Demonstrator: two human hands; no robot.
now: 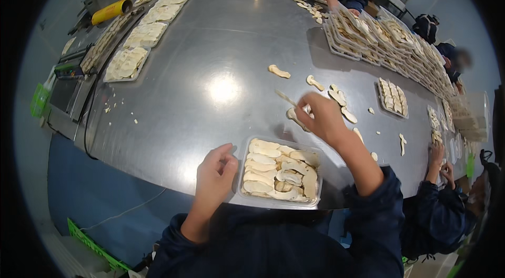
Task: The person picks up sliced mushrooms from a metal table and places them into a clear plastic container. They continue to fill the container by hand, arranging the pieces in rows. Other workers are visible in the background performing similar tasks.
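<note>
In front of me, at the near edge of the metal table, sits a clear plastic tray filled with pale sliced mushrooms. Its left part holds neat overlapping rows; on the right the slices lie more mixed, with darker ones showing between. My left hand rests at the tray's left side, fingers loosely bent, with nothing visible in it. Beyond the tray, my right hand, slightly blurred, pinches a thin mushroom slice that sticks out to the left. Loose slices lie around and beyond that hand, one partly under it.
Filled trays line the table's left side by a machine and a yellow cylinder. Tall stacks of filled trays stand at right, near one smaller filled tray. Co-workers' hands work opposite and at right.
</note>
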